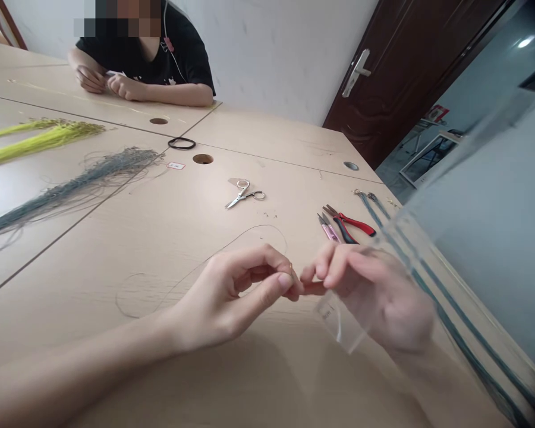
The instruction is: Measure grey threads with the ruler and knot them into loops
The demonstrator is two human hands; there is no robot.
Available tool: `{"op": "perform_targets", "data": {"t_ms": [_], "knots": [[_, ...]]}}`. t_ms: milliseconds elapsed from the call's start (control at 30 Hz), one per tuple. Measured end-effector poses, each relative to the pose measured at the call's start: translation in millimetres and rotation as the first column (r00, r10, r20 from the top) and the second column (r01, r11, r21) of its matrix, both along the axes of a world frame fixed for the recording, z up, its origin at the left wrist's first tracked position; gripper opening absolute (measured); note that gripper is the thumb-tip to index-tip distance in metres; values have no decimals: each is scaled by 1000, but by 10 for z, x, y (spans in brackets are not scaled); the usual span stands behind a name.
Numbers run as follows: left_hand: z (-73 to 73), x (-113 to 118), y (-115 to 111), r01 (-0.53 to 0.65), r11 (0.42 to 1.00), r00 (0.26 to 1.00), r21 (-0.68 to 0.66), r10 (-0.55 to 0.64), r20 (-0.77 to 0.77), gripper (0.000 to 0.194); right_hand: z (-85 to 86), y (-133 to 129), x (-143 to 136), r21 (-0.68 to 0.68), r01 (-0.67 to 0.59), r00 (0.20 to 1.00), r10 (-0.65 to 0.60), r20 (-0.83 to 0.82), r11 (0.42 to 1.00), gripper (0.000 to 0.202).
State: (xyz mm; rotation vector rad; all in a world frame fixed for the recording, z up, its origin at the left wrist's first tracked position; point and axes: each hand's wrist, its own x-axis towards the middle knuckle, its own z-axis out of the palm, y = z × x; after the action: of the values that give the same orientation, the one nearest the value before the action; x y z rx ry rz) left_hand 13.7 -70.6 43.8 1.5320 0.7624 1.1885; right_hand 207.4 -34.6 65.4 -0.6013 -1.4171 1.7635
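Note:
Thumb and forefinger of my left hand [238, 291] pinch a tiny gold-coloured piece [290, 268], apparently at the end of a thin dark cord [178, 284]. That cord loops over the table behind and to the left of the hand. My right hand [374, 291] is slightly blurred, its fingers curled close to the left fingertips. A long, clear plastic bag [463, 160] passes through the right hand and rises toward the upper right. Its lower end, with small print [339, 324], hangs below the fingers. The exact grip on the bag is partly hidden.
Small scissors [243, 195] lie ahead; pink-handled snips [327, 227] and red-and-black pliers [348, 223] lie beyond my right hand. Grey-blue cords [80, 184] and yellow cords [40, 142] spread at left, teal cords [450, 315] at right. A person [147, 65] sits opposite.

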Motion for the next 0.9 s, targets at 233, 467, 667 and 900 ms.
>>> {"op": "perform_targets", "data": {"t_ms": [233, 467, 667, 900], "knots": [[28, 27, 38, -87, 996, 996, -25, 87, -2, 14, -1, 165, 1, -153, 133, 775, -6, 632, 979, 34], [25, 25, 42, -66, 995, 997, -69, 62, -51, 15, -210, 235, -43, -31, 102, 583, -35, 812, 994, 21], [11, 30, 32, -62, 994, 997, -85, 58, -49, 16, -253, 247, -65, 169, 112, 390, -199, 899, 979, 15], [18, 32, 39, -55, 993, 998, -101, 50, -49, 16, -286, 239, -67, 381, 66, 174, -386, 906, 922, 23]]}}
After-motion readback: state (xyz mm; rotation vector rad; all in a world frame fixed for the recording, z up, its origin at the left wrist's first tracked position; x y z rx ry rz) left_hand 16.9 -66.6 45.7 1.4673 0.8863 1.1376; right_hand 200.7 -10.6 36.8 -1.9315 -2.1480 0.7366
